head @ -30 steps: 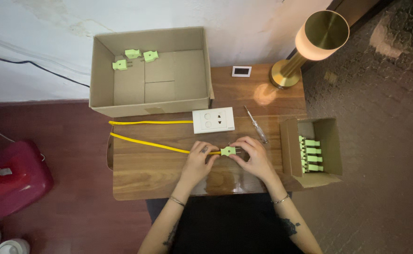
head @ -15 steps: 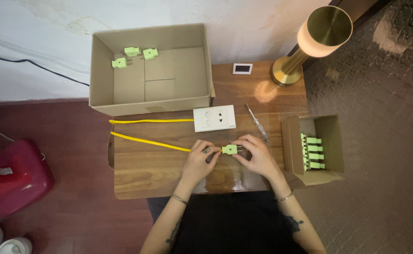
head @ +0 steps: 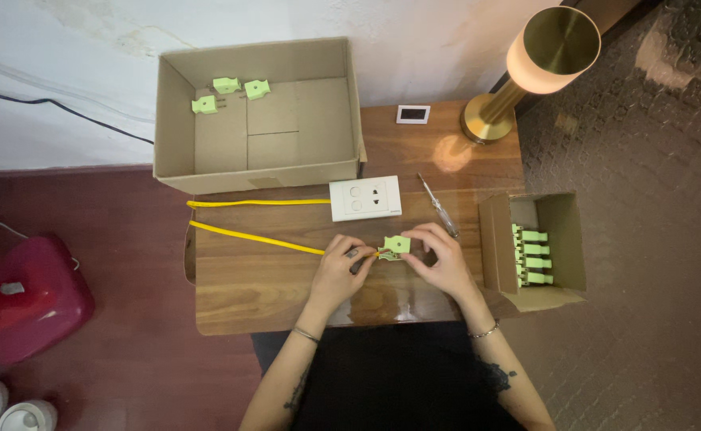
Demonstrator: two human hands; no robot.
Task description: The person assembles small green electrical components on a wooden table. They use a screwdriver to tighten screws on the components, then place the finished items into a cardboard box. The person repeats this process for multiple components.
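My right hand (head: pixel 438 257) pinches a small light-green plug (head: pixel 396 244) just above the wooden table (head: pixel 254 279). My left hand (head: pixel 341 267) grips the end of a yellow cable (head: pixel 254 235) right where it meets the plug. The cable runs left across the table, loops at the left edge and comes back to a white socket plate (head: pixel 365 198). A screwdriver (head: pixel 436 206) lies just beyond my right hand.
A big open cardboard box (head: pixel 286 120) at the back holds three green plugs (head: pixel 227 92). A small open box (head: pixel 562 239) on the right holds several more. A brass lamp (head: pixel 526 72) and a small white display (head: pixel 412 114) stand at the back. A red object (head: pixel 23 295) sits on the floor left.
My hands and the plug have stayed almost in place; the fingers have shifted slightly around the plug and cable end.
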